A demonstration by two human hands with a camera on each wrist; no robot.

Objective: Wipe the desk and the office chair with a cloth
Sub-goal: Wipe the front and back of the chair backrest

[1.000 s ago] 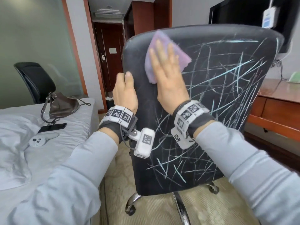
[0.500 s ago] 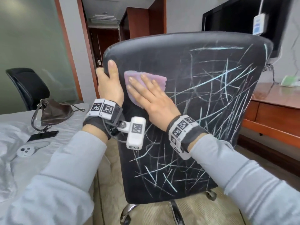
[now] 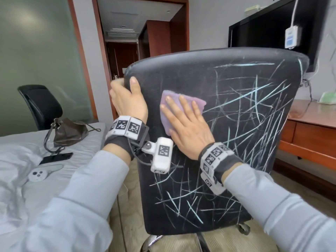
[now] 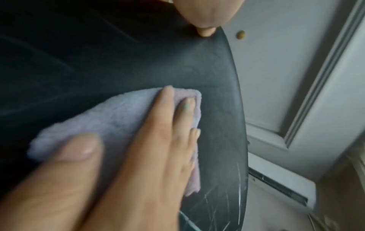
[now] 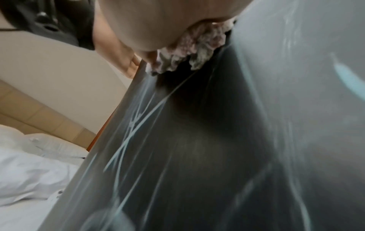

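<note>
Right hand (image 3: 187, 128) lies flat on the back of the office chair (image 3: 236, 115), fingers straight and slightly spread, pressing a lilac cloth (image 3: 197, 102) against the upper left part of the backrest. Wrist angled up and to the left; grey sleeve, dark wrist strap with black-and-white marker tiles. In the left wrist view the same fingers (image 4: 164, 118) lie long across the cloth (image 4: 110, 118), the thumb spread apart at the near side; the cloth's edge sits near the backrest's rim.

Left hand (image 3: 127, 100) grips the left edge of the backrest near its top corner: thumb on the near face pointing up, the other fingers wrapped round the far side and mostly hidden. A white camera block hangs from that wrist band.

Cloth: soft, napped terry, folded, its rumpled edge showing under the palm in the right wrist view (image 5: 189, 51).

Chair back: black, smooth, leather-like, rounded top corners, standing upright. Pale blue-white chalky streaks cross it thickly at right and below; the patch around the cloth and toward the top left is dark with only a faint haze. Chrome base and a caster show at the bottom.

Left: a bed with white rumpled linen (image 3: 18, 170), on it a brown bag (image 3: 70, 131), a dark phone (image 3: 56, 158), a small white remote-like object. Right: the wooden desk (image 3: 312, 120), reddish, with drawers, under a wall-mounted black screen (image 3: 263, 30).
</note>
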